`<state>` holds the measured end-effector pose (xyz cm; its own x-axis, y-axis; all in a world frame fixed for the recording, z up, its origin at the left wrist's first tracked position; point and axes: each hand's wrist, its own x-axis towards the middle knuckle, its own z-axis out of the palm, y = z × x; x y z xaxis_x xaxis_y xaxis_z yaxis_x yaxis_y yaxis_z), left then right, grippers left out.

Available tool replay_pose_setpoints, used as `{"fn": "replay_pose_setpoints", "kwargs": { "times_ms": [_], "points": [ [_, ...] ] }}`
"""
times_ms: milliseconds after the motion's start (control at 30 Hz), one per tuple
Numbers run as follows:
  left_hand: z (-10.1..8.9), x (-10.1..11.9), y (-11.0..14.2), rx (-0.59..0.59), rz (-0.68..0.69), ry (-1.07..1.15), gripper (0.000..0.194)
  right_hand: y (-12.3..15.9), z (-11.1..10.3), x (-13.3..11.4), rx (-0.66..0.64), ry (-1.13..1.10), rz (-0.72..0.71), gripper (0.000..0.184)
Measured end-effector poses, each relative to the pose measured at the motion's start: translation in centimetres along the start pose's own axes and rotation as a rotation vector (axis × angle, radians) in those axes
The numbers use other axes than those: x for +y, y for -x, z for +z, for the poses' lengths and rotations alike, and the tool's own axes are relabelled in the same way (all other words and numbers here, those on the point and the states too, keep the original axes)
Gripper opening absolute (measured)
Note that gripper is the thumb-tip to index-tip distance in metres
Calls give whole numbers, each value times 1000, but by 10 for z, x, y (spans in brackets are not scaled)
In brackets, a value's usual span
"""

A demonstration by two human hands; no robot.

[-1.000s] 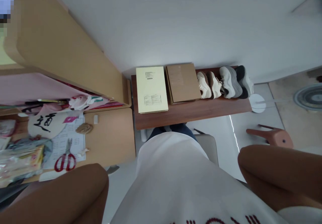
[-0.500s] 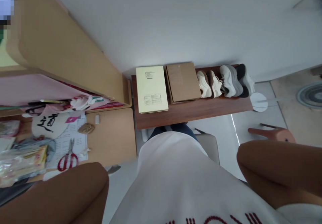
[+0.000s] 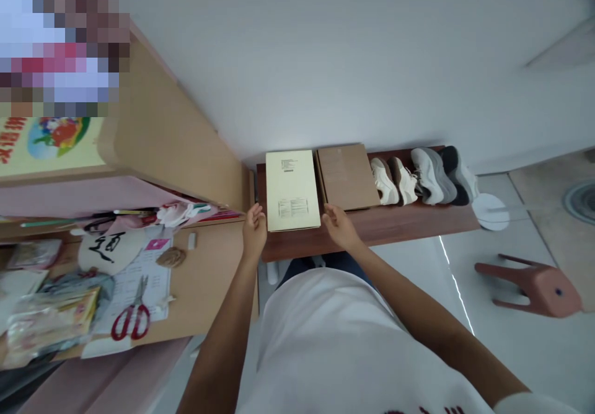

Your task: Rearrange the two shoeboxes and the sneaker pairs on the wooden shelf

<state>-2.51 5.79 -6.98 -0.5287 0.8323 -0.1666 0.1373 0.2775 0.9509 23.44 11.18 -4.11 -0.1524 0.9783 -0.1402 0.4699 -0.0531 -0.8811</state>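
Observation:
A pale yellow box [image 3: 292, 184] with printed labels lies flat on the left end of a dark brown wooden bench [image 3: 367, 234] against the wall. My left hand [image 3: 255, 233] hovers just off the box's left edge, fingers slightly curved and apart, holding nothing. On the opposite side, my right hand [image 3: 340, 225] is near the box's lower right corner, also open and empty; whether its fingertips touch the box I cannot tell. A brown cardboard box [image 3: 348, 178] stands just right of the yellow one, beyond my right hand.
White shoes [image 3: 388, 183] and grey sneakers [image 3: 430, 178] fill the bench's right part. At left, a desk [image 3: 209, 265] bears red-handled scissors [image 3: 134, 315], papers and plastic bags, under a wooden shelf panel [image 3: 181, 129]. A reddish stool [image 3: 543, 284] stands on the floor at right.
Both forearms have reached forward from the lower corners, bringing my hands into view on either side of the yellow box. The camera view has shifted, so the bench appears lower.

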Motion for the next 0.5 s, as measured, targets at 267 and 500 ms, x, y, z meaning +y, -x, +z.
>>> {"fn": "replay_pose_setpoints", "kwargs": {
  "times_ms": [267, 500],
  "points": [
    [21, -44, -29, -21, -185, 33, 49, -31, 44, 23, -111, 116, 72, 63],
    [29, -41, -50, -31, -290, 76, 57, -47, 63, 28, -115, 67, 214, 80]
  ]
}}
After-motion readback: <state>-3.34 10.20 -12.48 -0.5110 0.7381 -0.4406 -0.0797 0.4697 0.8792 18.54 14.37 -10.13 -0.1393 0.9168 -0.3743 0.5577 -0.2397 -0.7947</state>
